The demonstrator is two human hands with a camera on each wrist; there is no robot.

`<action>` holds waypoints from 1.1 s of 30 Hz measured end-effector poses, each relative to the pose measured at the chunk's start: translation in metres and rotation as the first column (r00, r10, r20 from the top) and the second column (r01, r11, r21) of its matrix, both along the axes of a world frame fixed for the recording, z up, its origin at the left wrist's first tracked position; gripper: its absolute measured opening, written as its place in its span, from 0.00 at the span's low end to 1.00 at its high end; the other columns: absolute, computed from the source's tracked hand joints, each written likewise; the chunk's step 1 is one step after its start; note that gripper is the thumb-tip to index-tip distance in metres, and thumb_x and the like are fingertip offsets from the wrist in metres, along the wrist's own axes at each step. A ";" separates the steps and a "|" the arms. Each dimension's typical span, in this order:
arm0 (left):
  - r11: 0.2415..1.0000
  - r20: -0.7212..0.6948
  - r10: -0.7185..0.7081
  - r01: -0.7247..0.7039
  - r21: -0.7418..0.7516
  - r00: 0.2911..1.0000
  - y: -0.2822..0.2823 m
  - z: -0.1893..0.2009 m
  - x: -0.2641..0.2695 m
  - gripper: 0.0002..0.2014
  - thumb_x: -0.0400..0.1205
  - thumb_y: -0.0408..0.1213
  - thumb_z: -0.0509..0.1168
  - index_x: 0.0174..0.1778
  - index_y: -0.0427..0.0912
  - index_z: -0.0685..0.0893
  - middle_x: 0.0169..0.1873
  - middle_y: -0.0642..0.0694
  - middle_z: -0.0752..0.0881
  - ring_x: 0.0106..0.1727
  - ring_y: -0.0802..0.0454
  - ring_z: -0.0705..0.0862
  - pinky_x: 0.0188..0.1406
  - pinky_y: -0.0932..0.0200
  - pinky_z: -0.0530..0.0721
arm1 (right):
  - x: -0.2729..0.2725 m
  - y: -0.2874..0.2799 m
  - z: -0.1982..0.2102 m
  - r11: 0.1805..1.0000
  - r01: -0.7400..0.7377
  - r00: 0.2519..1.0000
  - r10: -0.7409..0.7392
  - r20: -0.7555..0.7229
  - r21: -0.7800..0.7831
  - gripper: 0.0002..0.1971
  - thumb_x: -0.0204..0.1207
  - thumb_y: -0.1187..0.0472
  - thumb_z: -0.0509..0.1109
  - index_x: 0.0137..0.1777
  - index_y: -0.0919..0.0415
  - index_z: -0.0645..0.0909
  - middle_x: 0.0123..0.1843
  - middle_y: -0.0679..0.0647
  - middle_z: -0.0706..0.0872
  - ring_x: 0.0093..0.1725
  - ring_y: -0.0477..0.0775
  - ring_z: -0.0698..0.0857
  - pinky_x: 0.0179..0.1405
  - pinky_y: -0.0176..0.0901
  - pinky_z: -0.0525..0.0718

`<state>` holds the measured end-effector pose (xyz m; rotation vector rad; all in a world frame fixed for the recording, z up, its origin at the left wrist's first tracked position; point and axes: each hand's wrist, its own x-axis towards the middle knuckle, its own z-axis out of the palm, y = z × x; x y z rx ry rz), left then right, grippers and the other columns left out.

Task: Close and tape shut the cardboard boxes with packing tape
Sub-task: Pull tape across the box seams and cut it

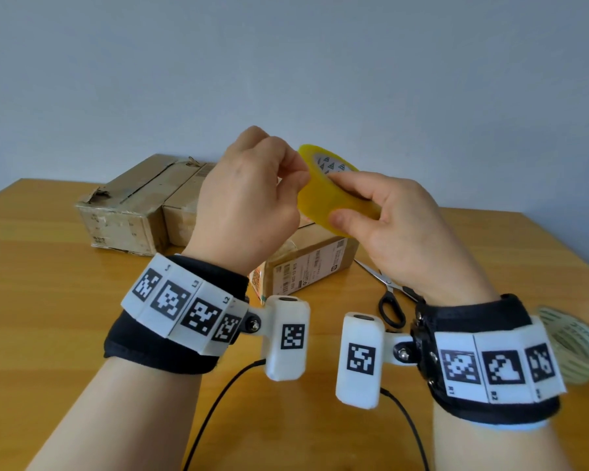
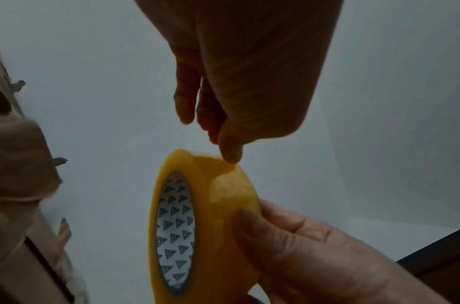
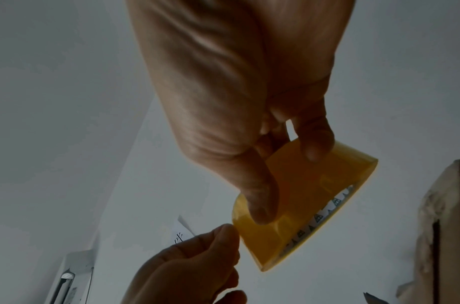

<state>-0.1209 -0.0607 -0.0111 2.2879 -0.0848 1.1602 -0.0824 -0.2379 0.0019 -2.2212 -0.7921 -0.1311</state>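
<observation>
Right hand (image 1: 398, 229) grips one tape roll (image 1: 323, 195); left hand (image 1: 249, 198) pinches its edge; three boxes (image 1: 133, 205).

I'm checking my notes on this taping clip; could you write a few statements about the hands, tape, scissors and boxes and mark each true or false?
1. The right hand holds the yellow roll of packing tape in the air. True.
2. The left hand rests flat on the wooden table. False: its fingertips are at the roll's edge.
3. The black-handled scissors lie on the table. True.
4. The roll sits on the brown cardboard box with labels. False: it is held above it.
</observation>
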 end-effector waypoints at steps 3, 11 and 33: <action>0.997 -0.005 0.007 -0.007 0.075 1.000 -0.002 -0.004 0.002 0.06 0.80 0.37 0.61 0.47 0.41 0.81 0.46 0.49 0.78 0.45 0.49 0.80 0.40 0.47 0.81 | -0.001 -0.001 0.002 1.000 -0.019 1.000 0.019 0.004 0.006 0.25 0.83 0.54 0.73 0.80 0.41 0.78 0.72 0.41 0.85 0.66 0.42 0.84 0.68 0.44 0.84; 0.981 -0.006 -0.098 0.098 0.166 0.995 -0.003 0.000 -0.003 0.02 0.81 0.37 0.54 0.47 0.48 0.70 0.46 0.47 0.73 0.44 0.47 0.74 0.44 0.37 0.77 | 0.001 -0.001 0.001 0.995 -0.013 0.998 0.019 -0.066 0.098 0.23 0.82 0.57 0.75 0.77 0.44 0.81 0.68 0.38 0.87 0.66 0.36 0.83 0.70 0.45 0.84; 0.985 0.095 -0.129 0.138 -0.102 0.987 -0.001 0.001 0.000 0.03 0.79 0.36 0.73 0.42 0.41 0.87 0.41 0.48 0.84 0.42 0.55 0.82 0.43 0.55 0.82 | 0.003 -0.006 0.002 0.997 -0.042 0.998 0.045 -0.043 0.070 0.22 0.84 0.57 0.73 0.78 0.44 0.81 0.66 0.39 0.88 0.65 0.39 0.85 0.70 0.51 0.85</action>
